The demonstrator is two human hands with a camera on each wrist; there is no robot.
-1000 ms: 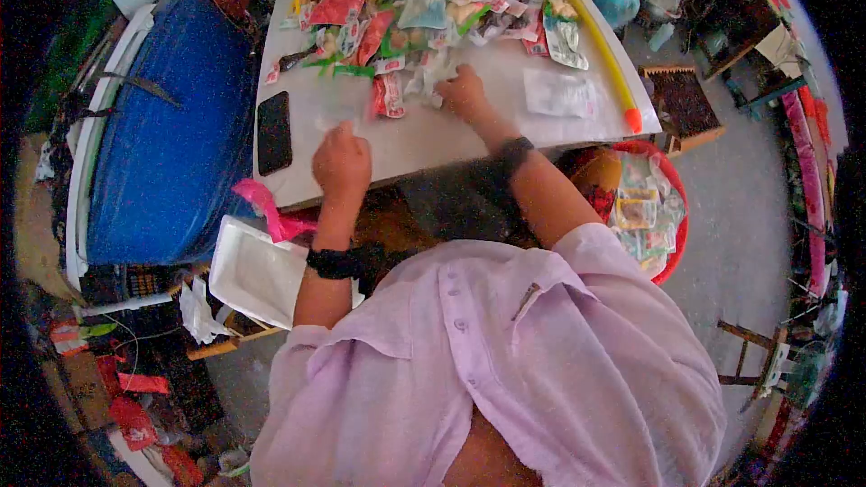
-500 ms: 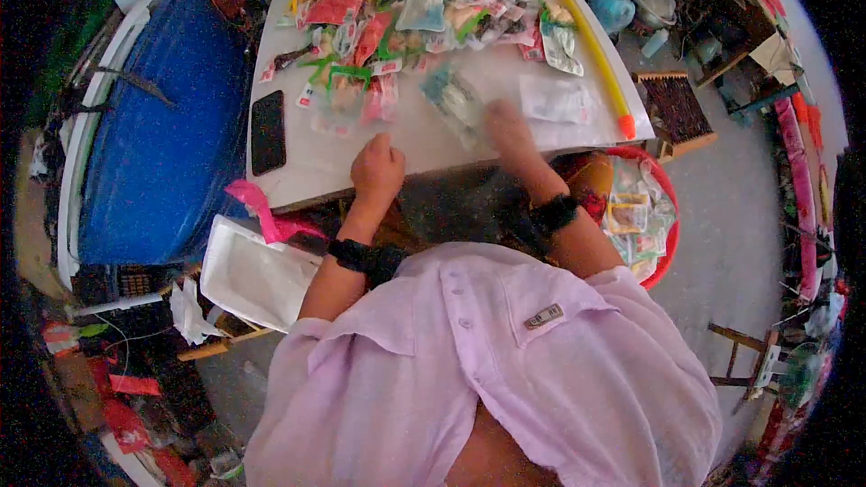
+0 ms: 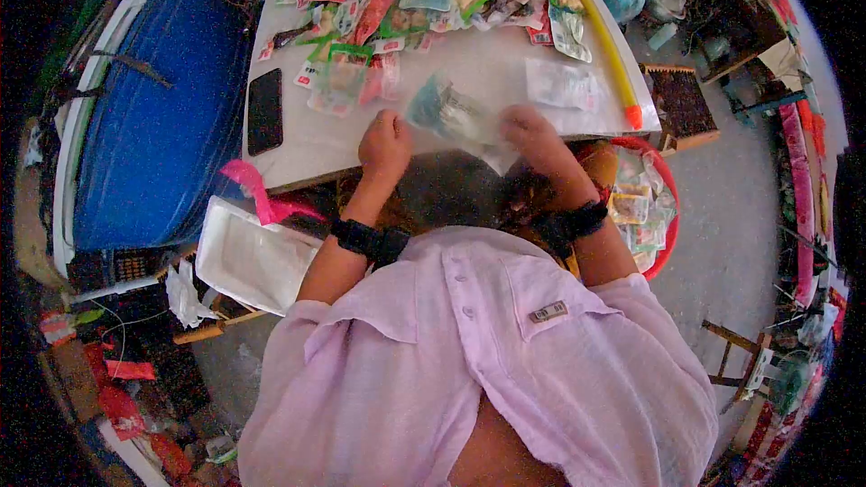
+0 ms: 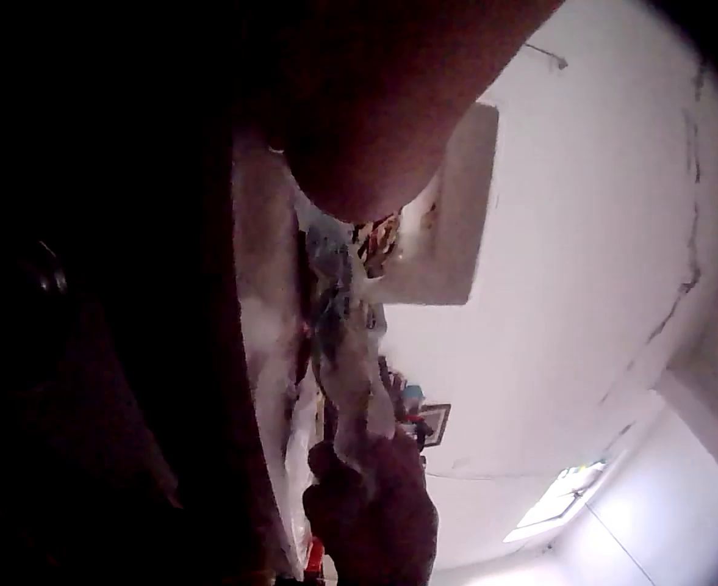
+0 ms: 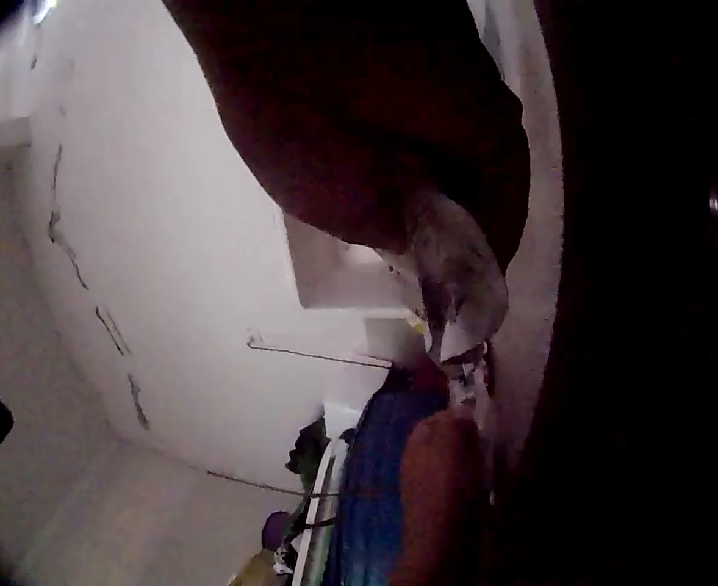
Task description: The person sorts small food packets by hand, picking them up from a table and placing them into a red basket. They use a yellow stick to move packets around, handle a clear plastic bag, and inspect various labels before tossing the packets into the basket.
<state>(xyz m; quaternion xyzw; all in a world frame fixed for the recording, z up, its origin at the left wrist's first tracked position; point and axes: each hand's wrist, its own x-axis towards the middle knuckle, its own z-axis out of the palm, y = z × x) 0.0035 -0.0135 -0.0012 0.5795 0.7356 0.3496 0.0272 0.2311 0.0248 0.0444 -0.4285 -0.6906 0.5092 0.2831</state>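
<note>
A clear packet with a teal part (image 3: 444,110) is stretched between the two hands above the table's front edge. The right hand (image 3: 539,142) pinches its right end, blurred by motion. At its other end the left hand (image 3: 385,151) has curled fingers by the teal corner. In the left wrist view the packet (image 4: 353,366) runs from the near left hand (image 4: 371,110) to the right hand (image 4: 377,513). The right wrist view shows the packet (image 5: 456,275) at the right hand (image 5: 371,134), with the left hand (image 5: 438,501) beyond.
Many colourful packets (image 3: 370,18) lie heaped at the table's back. Nearer are a green-edged packet (image 3: 338,81), a clear packet (image 3: 561,86), a black phone (image 3: 265,111) and a yellow tube (image 3: 600,45). Below the table stand a white foam box (image 3: 253,252) and a red basket (image 3: 672,216) of packets.
The right hand has drawn the teal packet from the heap toward the front edge. The left hand has moved right to meet it, after leaving the green-edged and pink packets on the table.
</note>
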